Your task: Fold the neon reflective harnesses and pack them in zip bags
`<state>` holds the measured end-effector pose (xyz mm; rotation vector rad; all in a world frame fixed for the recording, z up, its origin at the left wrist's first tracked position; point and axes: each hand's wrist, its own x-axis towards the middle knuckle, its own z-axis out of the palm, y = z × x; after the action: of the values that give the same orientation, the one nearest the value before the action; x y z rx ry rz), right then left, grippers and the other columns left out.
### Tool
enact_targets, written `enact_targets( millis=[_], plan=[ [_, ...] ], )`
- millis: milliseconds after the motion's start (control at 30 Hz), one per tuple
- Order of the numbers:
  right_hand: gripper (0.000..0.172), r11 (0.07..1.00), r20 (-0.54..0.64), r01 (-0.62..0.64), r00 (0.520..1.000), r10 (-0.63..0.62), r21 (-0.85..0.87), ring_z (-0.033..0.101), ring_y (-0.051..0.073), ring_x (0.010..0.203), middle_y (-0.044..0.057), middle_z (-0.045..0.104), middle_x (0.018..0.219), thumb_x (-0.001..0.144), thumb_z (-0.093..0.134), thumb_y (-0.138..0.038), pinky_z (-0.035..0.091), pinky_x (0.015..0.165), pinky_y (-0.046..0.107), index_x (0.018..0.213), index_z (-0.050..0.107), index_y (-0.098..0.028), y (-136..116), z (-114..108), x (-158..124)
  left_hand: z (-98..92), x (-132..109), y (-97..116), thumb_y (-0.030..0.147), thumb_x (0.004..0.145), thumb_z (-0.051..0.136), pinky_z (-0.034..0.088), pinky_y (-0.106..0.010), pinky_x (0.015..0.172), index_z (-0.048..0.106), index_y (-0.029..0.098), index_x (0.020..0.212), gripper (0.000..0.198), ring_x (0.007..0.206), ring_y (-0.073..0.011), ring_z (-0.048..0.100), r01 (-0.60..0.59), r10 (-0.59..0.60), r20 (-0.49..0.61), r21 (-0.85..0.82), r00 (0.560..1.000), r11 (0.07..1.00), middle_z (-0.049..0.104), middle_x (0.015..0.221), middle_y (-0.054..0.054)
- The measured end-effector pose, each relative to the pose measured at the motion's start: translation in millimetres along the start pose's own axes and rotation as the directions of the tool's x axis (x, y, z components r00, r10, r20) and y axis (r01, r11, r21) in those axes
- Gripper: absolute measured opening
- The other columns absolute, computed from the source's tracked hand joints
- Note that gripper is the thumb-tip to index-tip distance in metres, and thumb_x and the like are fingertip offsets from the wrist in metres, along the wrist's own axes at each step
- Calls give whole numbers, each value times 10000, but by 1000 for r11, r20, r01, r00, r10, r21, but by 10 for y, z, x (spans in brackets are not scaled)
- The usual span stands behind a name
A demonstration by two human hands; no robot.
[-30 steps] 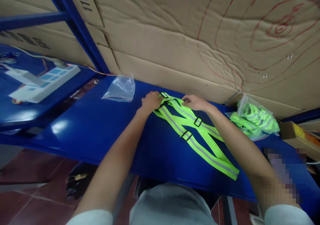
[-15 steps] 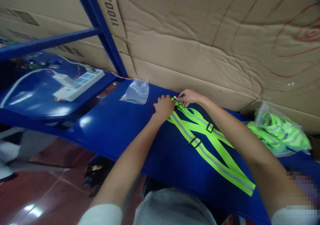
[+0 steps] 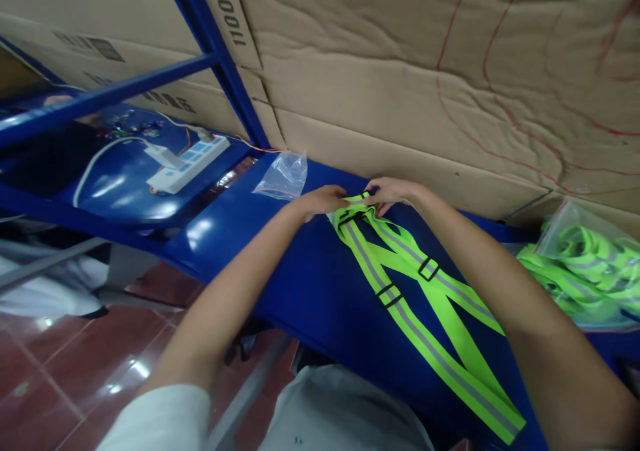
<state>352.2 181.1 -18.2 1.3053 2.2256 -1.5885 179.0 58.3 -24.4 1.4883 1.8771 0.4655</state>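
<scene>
A neon-yellow reflective harness (image 3: 425, 336) with grey stripes and black slider buckles lies spread on the blue table (image 3: 320, 284). Its straps cross in the middle and one end points toward my body. At the far end, my left hand (image 3: 325, 201) grips the left side of the gathered strap with its fingers closed. My right hand (image 3: 393, 192) pinches the same bunched part from the other side, close to a black buckle. The fingertips of both hands are partly hidden by the strap.
Behind the table rises a cardboard wall (image 3: 350, 124). A clear plastic bag (image 3: 284, 174) lies left of my hands. A white power strip (image 3: 190, 164) sits farther left, past a blue frame post (image 3: 220, 71). Bagged neon-yellow straps (image 3: 590, 264) rest at the right.
My left hand has turned flatter and holds the strap from the side. The bunched far end is now stretched wider between both hands. The camera view has shifted a little left.
</scene>
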Motion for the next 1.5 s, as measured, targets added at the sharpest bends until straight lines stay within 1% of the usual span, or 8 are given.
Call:
enact_targets(
  millis=[200, 400, 633, 900, 1033, 1200, 1333, 1500],
  plan=[
    [471, 996, 18, 82, 996, -82, -18, 728, 196, 606, 2, 658, 609, 922, 758, -217, 647, 671, 320, 1311, 524, -94, 39, 48, -12, -29, -76, 37, 397, 784, 719, 504, -256, 605, 623, 124, 1297, 589, 841, -217, 689, 138, -141, 26, 92, 990, 986, 733, 1107, -135],
    [418, 973, -25, 212, 976, -215, -86, 711, 172, 587, -13, 659, 668, 878, 812, -287, 619, 621, 286, 1182, 561, -146, 152, 73, 11, 51, -63, 180, 339, 782, 698, 455, -260, 577, 723, 124, 1000, 307, 723, -186, 658, 137, -144, 28, 172, 989, 975, 730, 868, -91],
    [338, 927, -35, 321, 942, -333, -194, 680, 151, 591, -25, 665, 714, 930, 735, -256, 548, 594, 244, 1208, 549, -205, 245, 78, -52, 62, -145, 256, 328, 786, 733, 451, -265, 591, 638, 142, 1109, 385, 797, -207, 661, 118, -107, -51, 316, 993, 942, 723, 974, -95],
    [490, 614, 48, 543, 770, -636, -574, 676, 207, 1050, 75, 714, 1200, 819, 785, -188, 501, 892, 283, 1289, 645, -204, 257, -16, -223, 388, -441, 401, 26, 860, 522, 452, -423, 1014, 543, 121, 1191, 345, 1202, -315, 544, -42, 199, -228, 552, 953, 832, 616, 1235, -189],
    [309, 455, 100, 515, 734, -671, -726, 665, 234, 1102, 80, 735, 1170, 908, 663, -134, 470, 941, 306, 1196, 740, -215, 291, 151, -280, 521, -490, 183, 9, 907, 397, 478, -463, 951, 569, 123, 1156, 323, 1119, -330, 528, -156, 422, -224, 701, 879, 696, 606, 1178, -193],
    [404, 346, 32, 394, 698, -716, -851, 612, 268, 1163, 128, 705, 1242, 1008, 487, -133, 511, 883, 332, 1355, 676, -217, 424, 352, -386, 540, -380, -122, 53, 967, 344, 482, -444, 905, 586, 124, 1217, 355, 1019, -306, 541, -262, 596, -182, 772, 782, 579, 616, 1151, -179],
    [418, 418, -39, 376, 705, -709, -827, 600, 275, 1205, 136, 689, 1286, 1008, 492, -135, 514, 973, 367, 1388, 656, -197, 463, 313, -368, 508, -213, -154, 67, 967, 378, 476, -418, 924, 595, 161, 1210, 339, 1030, -286, 541, -336, 637, -196, 715, 746, 613, 614, 1161, -153],
    [515, 727, -191, 463, 762, -618, -507, 634, 262, 1216, 151, 647, 1376, 917, 732, -331, 494, 1071, 381, 1387, 625, -150, 464, 57, -375, 492, -49, -107, 72, 940, 445, 483, -379, 986, 594, 179, 1177, 299, 1092, -265, 532, -388, 607, -313, 540, 730, 746, 613, 1163, -122]
  ],
)
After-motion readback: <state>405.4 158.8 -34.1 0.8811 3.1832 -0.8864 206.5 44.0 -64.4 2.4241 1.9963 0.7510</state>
